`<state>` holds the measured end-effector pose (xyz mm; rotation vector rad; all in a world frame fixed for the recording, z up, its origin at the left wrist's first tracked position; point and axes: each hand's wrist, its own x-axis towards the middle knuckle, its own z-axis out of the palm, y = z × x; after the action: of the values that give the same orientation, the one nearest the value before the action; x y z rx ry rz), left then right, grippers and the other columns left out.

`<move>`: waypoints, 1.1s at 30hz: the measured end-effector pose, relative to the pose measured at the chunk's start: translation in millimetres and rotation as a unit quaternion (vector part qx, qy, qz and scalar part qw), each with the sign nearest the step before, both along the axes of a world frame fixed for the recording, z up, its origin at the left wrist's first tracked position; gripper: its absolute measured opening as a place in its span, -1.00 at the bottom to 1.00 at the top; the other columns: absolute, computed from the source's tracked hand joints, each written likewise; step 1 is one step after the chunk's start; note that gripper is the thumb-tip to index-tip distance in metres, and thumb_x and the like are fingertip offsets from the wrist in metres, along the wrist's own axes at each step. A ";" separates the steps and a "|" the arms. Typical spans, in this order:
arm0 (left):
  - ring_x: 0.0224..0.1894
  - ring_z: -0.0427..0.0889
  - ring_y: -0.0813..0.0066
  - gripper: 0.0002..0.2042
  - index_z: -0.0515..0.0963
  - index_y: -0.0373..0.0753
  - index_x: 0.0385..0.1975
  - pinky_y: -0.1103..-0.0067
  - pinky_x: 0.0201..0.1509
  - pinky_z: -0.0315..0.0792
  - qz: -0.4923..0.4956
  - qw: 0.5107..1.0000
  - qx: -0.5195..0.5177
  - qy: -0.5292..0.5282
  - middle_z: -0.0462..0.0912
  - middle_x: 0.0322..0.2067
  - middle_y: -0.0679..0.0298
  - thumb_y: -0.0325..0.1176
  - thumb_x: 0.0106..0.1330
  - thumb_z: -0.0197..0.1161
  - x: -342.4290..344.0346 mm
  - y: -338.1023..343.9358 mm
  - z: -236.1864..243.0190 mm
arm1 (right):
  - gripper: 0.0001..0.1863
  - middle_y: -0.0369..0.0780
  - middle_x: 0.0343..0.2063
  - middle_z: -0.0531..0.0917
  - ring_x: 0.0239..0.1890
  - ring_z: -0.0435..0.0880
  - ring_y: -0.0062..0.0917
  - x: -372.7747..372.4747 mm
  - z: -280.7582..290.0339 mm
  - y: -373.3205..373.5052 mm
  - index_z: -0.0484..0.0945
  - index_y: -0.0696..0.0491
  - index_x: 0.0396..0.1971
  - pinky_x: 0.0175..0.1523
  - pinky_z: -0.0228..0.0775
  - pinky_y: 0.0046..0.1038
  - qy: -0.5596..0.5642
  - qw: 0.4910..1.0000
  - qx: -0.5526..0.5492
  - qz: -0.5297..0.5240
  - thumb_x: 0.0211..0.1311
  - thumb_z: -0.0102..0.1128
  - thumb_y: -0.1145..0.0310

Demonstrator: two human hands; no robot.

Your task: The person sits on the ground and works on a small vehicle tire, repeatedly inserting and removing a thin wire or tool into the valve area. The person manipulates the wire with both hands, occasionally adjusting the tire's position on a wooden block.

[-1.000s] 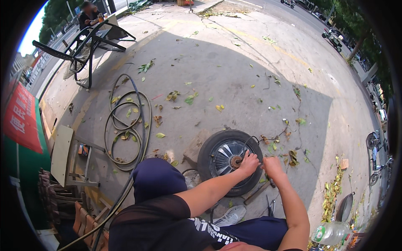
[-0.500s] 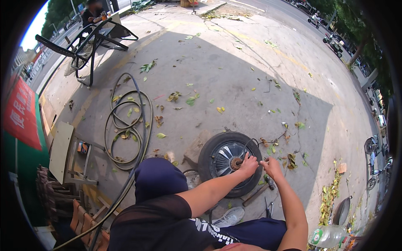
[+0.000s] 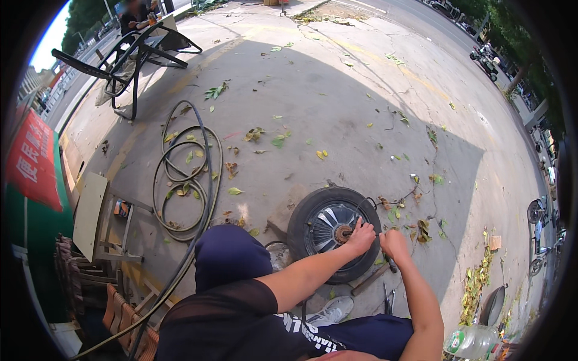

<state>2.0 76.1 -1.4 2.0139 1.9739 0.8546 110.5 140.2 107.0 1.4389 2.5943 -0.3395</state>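
A wheel with a black tyre [image 3: 301, 253] and a silver spoked hub motor [image 3: 325, 224] lies tilted in front of my legs, its rusty brown centre facing up. My left hand [image 3: 362, 238] is over the right side of the hub, its fingers closed in a pinch close to the axle and the thin dark cable [image 3: 365, 203] there. What exactly lies between those fingers is too small to tell. Just right of the tyre, my right hand [image 3: 394, 245] is closed, thumb and finger pinched toward the left hand. Its contents are hidden.
A hammer [image 3: 370, 281] and pliers [image 3: 390, 299] lie by my right leg. A stone block [image 3: 278, 227] touches the tyre's left side. Coiled hose [image 3: 209, 180], a small wooden chair [image 3: 90, 210], a folding chair [image 3: 141, 66] and a plastic bottle [image 3: 472, 342] stand or lie around. A person sits far left.
The whole view has shifted slightly. My right hand has curled a little more, and its fingertips stay close to the left hand. The wheel looks unmoved.
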 end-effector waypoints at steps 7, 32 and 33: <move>-0.07 0.45 0.25 -0.86 0.59 -0.22 -0.45 0.05 0.36 0.03 0.001 1.000 -0.018 0.015 0.45 -0.33 0.22 -0.32 0.20 0.16 -3.3 5.3 -4.5 | -0.69 -0.06 -0.44 0.65 -0.28 0.63 -0.12 -2.6 33.8 4.2 0.54 0.11 -0.41 -0.14 0.33 -0.11 0.046 0.989 0.006 0.137 -0.07 0.42 0.25; -0.06 0.50 0.21 -0.80 0.61 -0.27 -0.38 0.05 0.32 0.11 -0.022 0.997 -0.028 0.067 0.54 -0.30 0.19 -0.29 0.30 0.10 -3.0 9.3 3.4 | -0.61 0.11 -0.44 0.64 -0.33 0.65 0.01 -10.9 -28.1 19.6 0.66 0.22 -0.50 -0.17 0.49 -0.11 0.138 0.972 -0.072 -0.177 0.10 0.00 0.17; -0.05 0.50 0.21 -0.78 0.61 -0.27 -0.37 0.06 0.32 0.11 -0.024 0.998 -0.020 0.058 0.54 -0.30 0.19 -0.27 0.32 0.10 4.6 11.3 0.3 | -0.62 0.12 -0.41 0.65 -0.30 0.64 0.04 1.2 -47.1 29.6 0.66 0.22 -0.48 -0.14 0.49 -0.13 0.166 0.960 -0.093 -0.205 0.06 0.03 0.18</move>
<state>6.6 87.5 -1.2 2.1249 1.9755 0.6969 111.7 169.8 59.9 1.9852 2.3831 -0.9232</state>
